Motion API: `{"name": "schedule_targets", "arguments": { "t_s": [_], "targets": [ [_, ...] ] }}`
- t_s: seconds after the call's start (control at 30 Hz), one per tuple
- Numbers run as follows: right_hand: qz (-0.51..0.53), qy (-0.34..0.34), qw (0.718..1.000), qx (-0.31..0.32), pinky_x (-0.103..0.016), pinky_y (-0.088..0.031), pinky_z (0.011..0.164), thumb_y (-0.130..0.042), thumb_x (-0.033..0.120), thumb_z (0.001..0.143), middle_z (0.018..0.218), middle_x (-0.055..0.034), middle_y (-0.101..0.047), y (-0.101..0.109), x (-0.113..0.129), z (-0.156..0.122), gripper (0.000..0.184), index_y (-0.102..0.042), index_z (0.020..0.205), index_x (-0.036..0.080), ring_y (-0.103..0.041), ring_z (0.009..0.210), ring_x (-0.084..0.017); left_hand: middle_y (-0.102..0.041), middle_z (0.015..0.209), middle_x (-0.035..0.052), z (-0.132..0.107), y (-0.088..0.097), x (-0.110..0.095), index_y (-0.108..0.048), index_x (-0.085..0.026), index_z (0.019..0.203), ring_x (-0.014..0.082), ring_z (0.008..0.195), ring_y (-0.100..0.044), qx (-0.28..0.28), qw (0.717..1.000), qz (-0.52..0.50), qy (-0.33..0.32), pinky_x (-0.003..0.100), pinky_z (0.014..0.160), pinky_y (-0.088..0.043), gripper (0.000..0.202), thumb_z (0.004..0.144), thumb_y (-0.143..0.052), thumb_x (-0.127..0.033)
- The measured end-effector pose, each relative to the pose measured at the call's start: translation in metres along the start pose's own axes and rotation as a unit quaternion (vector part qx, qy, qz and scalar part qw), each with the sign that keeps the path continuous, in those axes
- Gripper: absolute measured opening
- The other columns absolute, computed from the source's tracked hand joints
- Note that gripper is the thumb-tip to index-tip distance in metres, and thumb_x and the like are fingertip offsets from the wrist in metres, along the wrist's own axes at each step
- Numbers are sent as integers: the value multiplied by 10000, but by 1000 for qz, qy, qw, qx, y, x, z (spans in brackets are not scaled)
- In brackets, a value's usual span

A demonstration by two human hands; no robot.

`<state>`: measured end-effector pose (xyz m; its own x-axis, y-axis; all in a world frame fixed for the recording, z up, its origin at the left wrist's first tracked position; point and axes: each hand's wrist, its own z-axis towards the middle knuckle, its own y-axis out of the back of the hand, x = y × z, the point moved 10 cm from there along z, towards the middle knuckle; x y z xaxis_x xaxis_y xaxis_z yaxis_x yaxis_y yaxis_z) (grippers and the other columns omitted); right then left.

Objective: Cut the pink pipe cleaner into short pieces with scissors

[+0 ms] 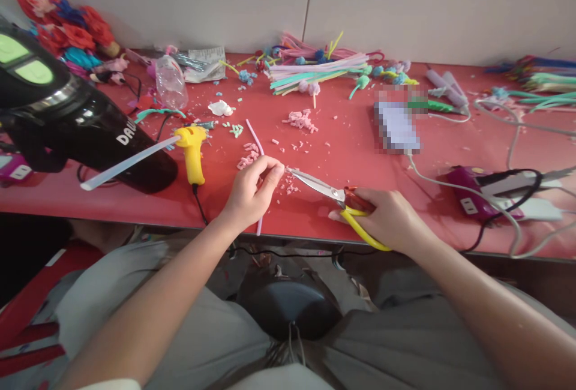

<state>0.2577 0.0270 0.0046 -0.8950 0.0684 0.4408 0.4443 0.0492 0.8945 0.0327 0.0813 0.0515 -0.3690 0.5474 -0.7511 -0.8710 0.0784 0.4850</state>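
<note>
My left hand (254,192) is closed in a pinch, its fingertips right at the scissor tips. A pale pink pipe cleaner (254,137) shows above and below this hand; its middle is hidden behind the fingers. My right hand (389,216) grips scissors (317,185) with yellow and red handles. Their blades point left and look nearly closed at the left fingertips; whatever lies between them is too small to make out. Small pink clippings (290,186) lie under the blade tips. More cut pink pieces (248,156) and a pink heap (300,120) lie farther back.
A yellow glue gun (194,159) with a long glue stick stands at left beside a large black flask (103,120). Bundled pipe cleaners (319,75) lie along the wall. At right are a blurred phone (398,126), cables and a purple power strip (463,198). A plastic bottle (171,84) stands behind.
</note>
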Motion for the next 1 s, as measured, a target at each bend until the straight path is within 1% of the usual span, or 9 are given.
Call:
{"name": "schedule_targets", "arguments": {
  "t_s": [0.17,0.33,0.53,0.67,0.87,1.0],
  "targets": [
    [12,1,1000,-10,-237,-221,461,-595,820,657,536,49,-302,3,-2,-1,664,-365,562,204,-237,551,-100,-586,727,-12,-1,-1,1,-571,-185,852,85,603,-484,3,1000,-2,2,231,576,-386,208,986,-496,-325],
    [12,1,1000,-1,-235,-236,460,-619,794,655,544,52,-316,2,-3,-4,624,-405,593,211,-245,548,-103,-580,723,-10,0,-1,1,-568,-184,851,88,619,-501,3,1000,-4,2,232,601,-401,203,987,-495,-316],
    [0,6,1000,4,-242,-224,465,-614,797,659,531,52,-301,1,0,-3,646,-336,584,218,-236,549,-106,-600,750,0,0,-2,1,-569,-182,850,95,652,-524,7,1000,-12,4,236,624,-418,208,987,-491,-318],
    [-2,6,1000,2,-240,-215,459,-614,801,655,528,52,-294,2,1,-1,661,-318,573,215,-228,546,-103,-601,746,0,0,-2,2,-573,-183,849,96,649,-523,8,1000,-12,7,238,622,-417,217,988,-492,-329],
    [7,-6,1000,2,-243,-223,465,-610,826,632,530,53,-293,1,-3,-1,682,-319,572,212,-224,566,-109,-597,743,-2,0,-2,3,-573,-184,849,93,630,-508,9,1000,-12,14,238,596,-401,227,987,-491,-344],
    [16,-9,1000,-3,-246,-227,469,-598,830,643,535,49,-311,1,-5,-2,667,-355,571,213,-234,562,-109,-586,733,-8,-1,-2,4,-574,-186,855,90,617,-494,8,1000,-13,16,237,586,-391,230,989,-489,-352]
  ]
}}
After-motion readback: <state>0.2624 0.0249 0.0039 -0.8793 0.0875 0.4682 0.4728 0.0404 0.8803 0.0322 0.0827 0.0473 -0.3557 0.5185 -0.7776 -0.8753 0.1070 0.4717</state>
